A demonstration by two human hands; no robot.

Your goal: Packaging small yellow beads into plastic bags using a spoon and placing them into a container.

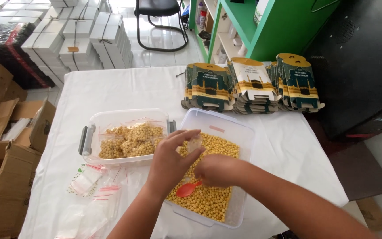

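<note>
My left hand holds a small clear plastic bag pinched between thumb and fingers, over a clear plastic tub full of small yellow round pieces. My right hand is closed around the handle of a red plastic spoon, whose bowl rests on the yellow pieces. To the left stands a second clear tub with grey latches, holding several filled small bags of the yellow pieces.
Empty zip bags lie on the white tablecloth at front left. Flat green and gold cartons are stacked at the back. Cardboard boxes stand at left, white boxes and a chair behind, green shelves at right.
</note>
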